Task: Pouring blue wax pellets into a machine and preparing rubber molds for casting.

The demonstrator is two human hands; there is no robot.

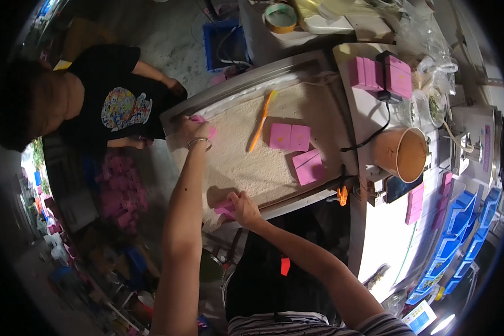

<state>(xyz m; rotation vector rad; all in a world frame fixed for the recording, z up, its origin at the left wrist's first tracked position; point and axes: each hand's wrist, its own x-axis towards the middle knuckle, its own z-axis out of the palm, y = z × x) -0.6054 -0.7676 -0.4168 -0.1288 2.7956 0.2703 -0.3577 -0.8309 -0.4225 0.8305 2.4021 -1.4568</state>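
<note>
I see my left hand (pixel 195 134) stretched to the far corner of the sandy tray (pixel 246 162), its grip closed around a small pink block (pixel 199 119) that pokes out just past the fingers. My right hand (pixel 243 208) sits at the near edge of the tray, its grip wrapped on another pink piece (pixel 225 209) that lies just left of the palm. Between the two hands there is bare sand. Beyond the right hand lie a pink slab (pixel 308 167) and a pair of pink squares (pixel 289 136), with an orange stick (pixel 261 121) just left of them. Left of the left hand sits a person in a black shirt (pixel 115 95). Far right, on the bench (pixel 386 235), stands a brown cup (pixel 404 153).
</note>
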